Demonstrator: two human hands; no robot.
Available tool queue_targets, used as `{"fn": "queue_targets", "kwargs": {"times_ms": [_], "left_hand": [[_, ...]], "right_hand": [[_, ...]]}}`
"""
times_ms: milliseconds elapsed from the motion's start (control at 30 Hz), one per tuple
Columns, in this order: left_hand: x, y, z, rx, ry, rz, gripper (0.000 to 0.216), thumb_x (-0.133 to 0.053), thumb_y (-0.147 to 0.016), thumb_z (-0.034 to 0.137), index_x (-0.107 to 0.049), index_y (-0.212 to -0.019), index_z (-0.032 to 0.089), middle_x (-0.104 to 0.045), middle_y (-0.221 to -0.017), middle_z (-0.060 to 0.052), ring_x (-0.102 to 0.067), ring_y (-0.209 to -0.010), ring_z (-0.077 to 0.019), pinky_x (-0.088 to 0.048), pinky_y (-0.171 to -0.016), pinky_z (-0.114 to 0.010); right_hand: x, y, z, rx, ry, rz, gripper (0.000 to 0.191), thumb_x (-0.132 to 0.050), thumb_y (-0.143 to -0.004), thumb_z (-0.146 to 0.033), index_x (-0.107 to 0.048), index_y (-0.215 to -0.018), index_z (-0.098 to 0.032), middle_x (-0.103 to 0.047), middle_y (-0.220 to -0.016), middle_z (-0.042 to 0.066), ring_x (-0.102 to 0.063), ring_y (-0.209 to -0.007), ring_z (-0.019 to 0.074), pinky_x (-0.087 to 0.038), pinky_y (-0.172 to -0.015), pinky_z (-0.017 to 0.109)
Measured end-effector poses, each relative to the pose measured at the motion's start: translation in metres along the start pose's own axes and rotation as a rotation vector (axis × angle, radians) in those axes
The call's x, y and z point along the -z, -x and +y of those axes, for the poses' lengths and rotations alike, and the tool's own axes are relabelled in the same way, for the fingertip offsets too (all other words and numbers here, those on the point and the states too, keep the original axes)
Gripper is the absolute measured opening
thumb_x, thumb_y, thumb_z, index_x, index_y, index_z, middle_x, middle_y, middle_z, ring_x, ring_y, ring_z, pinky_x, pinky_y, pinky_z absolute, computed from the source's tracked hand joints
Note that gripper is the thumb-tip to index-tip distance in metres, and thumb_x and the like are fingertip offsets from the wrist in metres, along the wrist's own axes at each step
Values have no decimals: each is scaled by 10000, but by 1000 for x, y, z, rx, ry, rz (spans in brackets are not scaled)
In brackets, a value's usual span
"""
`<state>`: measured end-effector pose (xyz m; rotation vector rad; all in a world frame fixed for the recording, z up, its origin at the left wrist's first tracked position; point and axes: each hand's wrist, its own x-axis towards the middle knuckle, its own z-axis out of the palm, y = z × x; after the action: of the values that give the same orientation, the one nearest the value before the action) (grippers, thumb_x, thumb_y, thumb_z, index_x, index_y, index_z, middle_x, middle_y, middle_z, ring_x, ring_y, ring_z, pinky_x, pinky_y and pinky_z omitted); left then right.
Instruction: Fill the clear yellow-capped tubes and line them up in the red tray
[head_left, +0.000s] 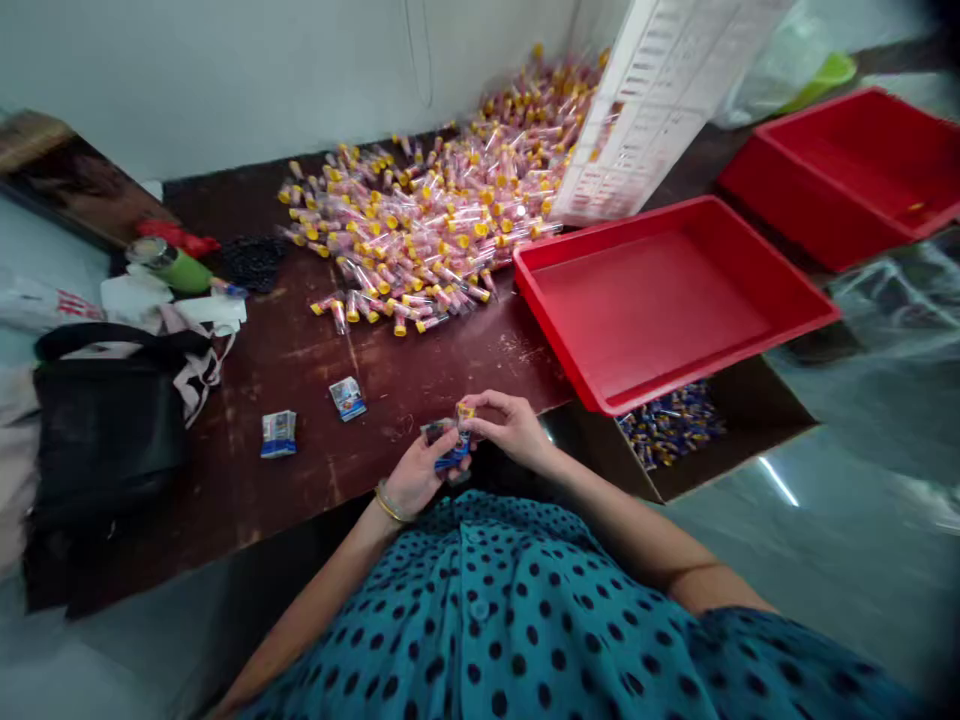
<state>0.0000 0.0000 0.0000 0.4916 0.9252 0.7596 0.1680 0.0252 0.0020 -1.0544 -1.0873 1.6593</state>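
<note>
My left hand (424,475) is closed around a small blue-and-clear stack of printed wrappers (448,458), held just past the table's front edge. With thumb and fingers my right hand (517,430) pinches a small yellow-capped tube (465,411) against the wrappers; its lower part looks blue, and my fingers hide some of it. On the table to the left lie two similar blue-and-white printed packs, one nearer pack (278,434) and one farther pack (347,398). Beyond my hands spreads a large heap of clear tubes with yellow caps and pink contents (450,225).
A shallow red tray (652,300) sits to the right, above a cardboard box (742,440) holding many blue tubes. Another red bin (817,190) stands behind it. A white printed board (637,120) leans by the heap. At left are a black bag (109,430) and a green bottle (180,270).
</note>
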Motion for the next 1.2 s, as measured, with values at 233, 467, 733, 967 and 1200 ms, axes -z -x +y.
{"fn": "queue_targets", "kwargs": {"times_ms": [233,467,733,967,1200], "left_hand": [[-1,-3,-1,-17,-3,-9,344,-757,-764,414,-640,-936,140,-658,-811,-46,-582,-589,-109,-366,-453,-194],[-3,-9,0,-67,-64,14,374,-712,-794,473,-673,-963,141,-646,-764,-37,-549,-584,-102,-401,-498,-210],[19,-16,1,-66,-102,136,494,-769,-709,514,-721,-1054,163,-677,-871,-71,-564,-638,-133,-419,-497,-230],[19,-8,7,-70,-57,227,486,-825,-639,490,-749,-1006,180,-690,-851,-71,-564,-627,-141,-418,-481,-233],[34,-4,3,-25,54,230,340,-833,-664,337,-749,-940,157,-683,-816,-61,-605,-699,-148,-478,-593,-236]], "right_hand": [[0,0,0,9,-34,2,423,-783,-724,-326,-607,-1097,-230,-670,-1025,21,-662,-830,143,-564,-631,225],[23,-22,-17,90,-97,51,472,-691,-825,-378,-502,-1239,-255,-653,-1001,22,-657,-830,139,-554,-718,259],[185,-152,-89,40,785,488,415,-626,-868,-252,-513,-1254,-153,-666,-875,34,-660,-790,158,-539,-733,297],[188,-199,-57,-95,1020,375,285,-592,-940,-323,-605,-1165,-148,-635,-1132,78,-642,-956,185,-558,-828,381],[182,-189,-71,-11,1220,452,197,-576,-909,-247,-672,-1045,-142,-711,-1042,127,-656,-1002,224,-467,-866,282]]}}
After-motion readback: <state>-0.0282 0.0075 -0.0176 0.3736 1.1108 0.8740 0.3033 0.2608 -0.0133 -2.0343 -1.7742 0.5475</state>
